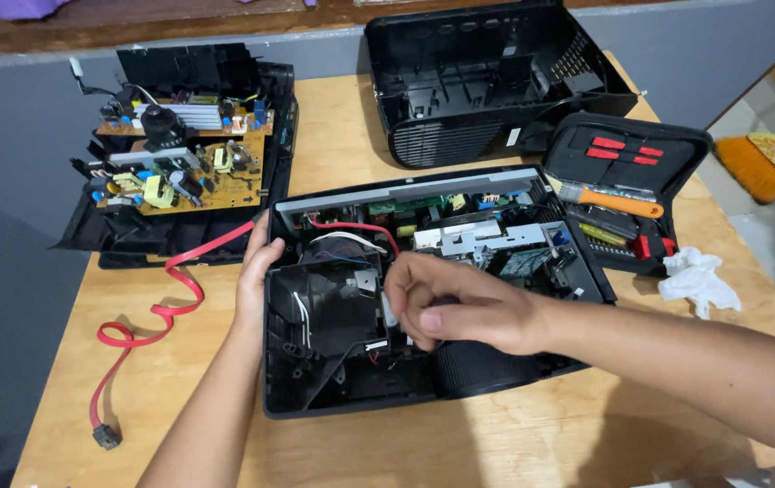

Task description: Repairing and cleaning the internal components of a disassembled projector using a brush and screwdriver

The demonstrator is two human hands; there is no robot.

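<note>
Opened projector base (342,380) sits on the wooden table (514,434) between both hands. Left hand (255,276) rests flat against its left edge — fingers open, gripping nothing. Right hand (460,307) reaches over the middle, fingers curled and pinched down inside near the lens (487,370); what they pinch is hidden. Red cable (157,307) lies left of the left hand. Tool case (627,190) lies beyond the right forearm.

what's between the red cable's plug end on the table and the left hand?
Head view: only bare wooden table and the red cable's own loops lie between its plug and the left hand.
</note>
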